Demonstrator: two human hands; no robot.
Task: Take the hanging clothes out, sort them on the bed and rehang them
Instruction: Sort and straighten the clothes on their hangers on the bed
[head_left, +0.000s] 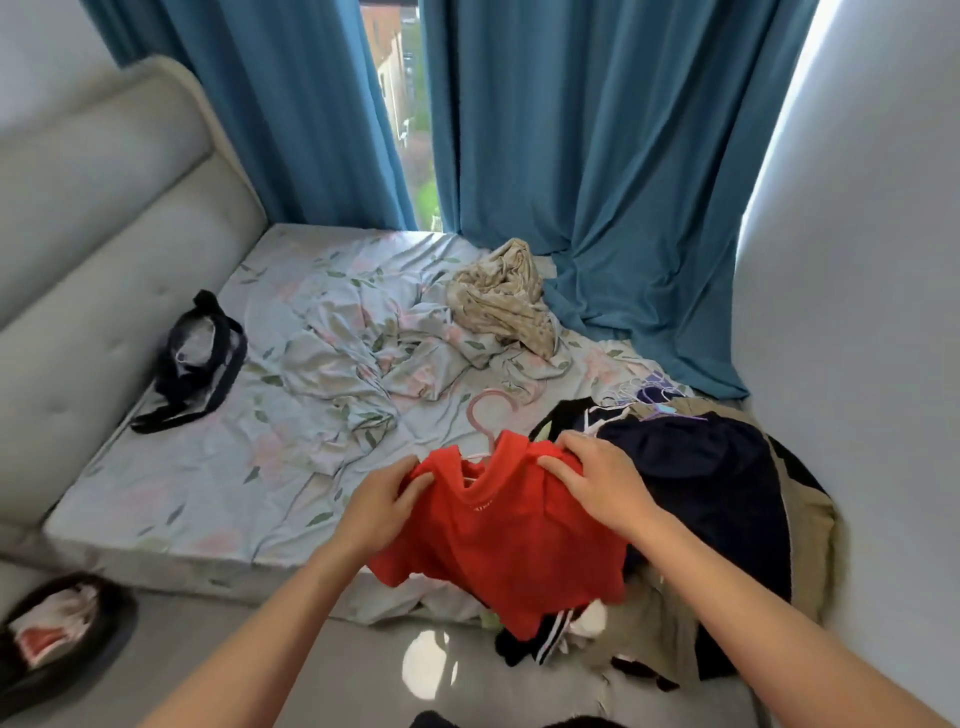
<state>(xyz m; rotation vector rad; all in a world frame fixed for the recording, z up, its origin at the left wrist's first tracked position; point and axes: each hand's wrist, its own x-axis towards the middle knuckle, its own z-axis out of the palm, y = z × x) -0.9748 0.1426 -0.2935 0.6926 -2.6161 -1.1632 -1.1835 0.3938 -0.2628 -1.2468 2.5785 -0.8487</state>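
Together our hands grip a red T-shirt (509, 540) over the near edge of the bed (171, 499): the left hand (387, 501) bunches its left shoulder, and the right hand (597, 475) clutches the right one. A pink hanger (480, 415) pokes from its collar, and a pile of dark clothes (706, 483) lies just right, with more hangers (639, 395) behind.

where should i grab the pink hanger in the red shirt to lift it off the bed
Take the pink plastic hanger by its curved hook, coming from above on the far side of the red t-shirt. The hook is the only bare part: it sticks out of the collar towards the floral bedsheet, while the arms are buried in cloth that the left hand and right hand already grip.
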